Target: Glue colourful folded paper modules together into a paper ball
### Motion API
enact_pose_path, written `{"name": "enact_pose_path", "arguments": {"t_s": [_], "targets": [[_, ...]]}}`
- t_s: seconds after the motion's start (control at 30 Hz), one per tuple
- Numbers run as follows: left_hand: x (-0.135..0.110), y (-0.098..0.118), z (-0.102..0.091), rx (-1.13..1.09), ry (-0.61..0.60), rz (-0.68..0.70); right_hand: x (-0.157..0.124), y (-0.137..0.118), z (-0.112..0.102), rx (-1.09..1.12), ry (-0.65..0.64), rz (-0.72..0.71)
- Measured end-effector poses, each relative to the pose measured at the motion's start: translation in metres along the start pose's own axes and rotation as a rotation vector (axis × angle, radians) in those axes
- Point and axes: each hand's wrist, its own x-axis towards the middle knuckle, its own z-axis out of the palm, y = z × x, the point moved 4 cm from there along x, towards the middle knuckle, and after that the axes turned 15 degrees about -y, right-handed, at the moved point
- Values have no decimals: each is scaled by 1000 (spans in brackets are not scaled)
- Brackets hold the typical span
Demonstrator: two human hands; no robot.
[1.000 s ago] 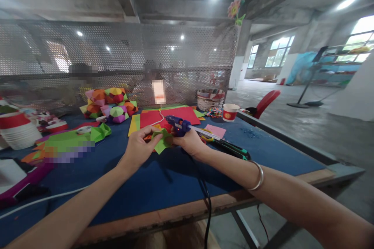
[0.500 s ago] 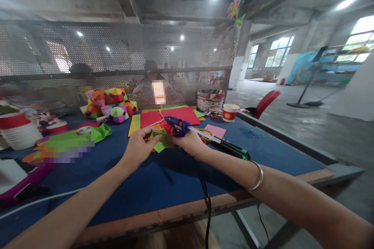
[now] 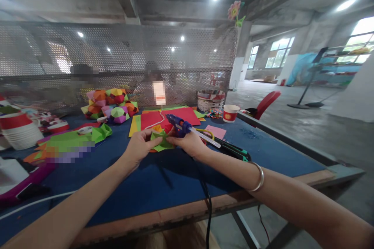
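**Two hands meet over a green paper fold at mid-bench**

The blue-topped bench [image 3: 163,186] fills the lower half of the view, its wooden near edge running across the bottom. A perforated metal screen [image 3: 117,58] stands along its far edge. Both forearms reach in from the near edge and converge towards the middle of the bench. The left one comes up from the near left corner, and the right one, with a silver bangle [image 3: 258,177] on its wrist, comes from the near right.

The left hand [image 3: 140,148] is raised a little above the cloth, with the wrist bent inward. Its thumb and fingers are pressed together, pinching the left side of the green folded paper [image 3: 161,142]. The right hand [image 3: 189,144] is curled closed round the grip of a blue glue gun [image 3: 178,124], whose nozzle points left and down at the top of the fold. The gun's black cord [image 3: 208,210] trails back over the near edge.

The green fold sits between the two hands, at or just above the cloth; I cannot tell which.

Behind the hands, red card sheets [image 3: 175,116] lie towards the far edge. A heap of multicoloured paper balls [image 3: 112,103] sits at the far left by the screen, and a stack of paper cups [image 3: 17,130] stands near the left edge. A woven basket [image 3: 210,99] and a single red-and-white cup [image 3: 230,112] stand near the far right corner. A green-and-black utility knife [image 3: 233,151] lies just right of the right hand.
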Motion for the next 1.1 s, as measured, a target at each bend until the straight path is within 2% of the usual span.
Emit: {"name": "enact_pose_path", "arguments": {"t_s": [0.13, 0.27, 0.43, 0.67, 0.9, 1.0, 1.1], "targets": [[-1, -5, 3, -90, -17, -92, -1, -5, -1, 35, 22, -40], [-1, -4, 6, -116, -25, -90, 0, -1, -1, 46, 34, -9], [-1, -1, 6, -127, 20, -69, -2, -1, 1, 17, 29, -18], [-2, -2, -2, -131, 87, -71, -4, 5, -2, 46, -30, 258], [-2, -3, 0, -136, 68, -65, -5, -9, -10, 167, 88, 129], [-1, -3, 0, -145, 68, -53, -6, -10, -5, 257, 64, 112], [-1, -2, -2, -141, 87, -35, -6, -10, -1, 238, 4, 67]]}}
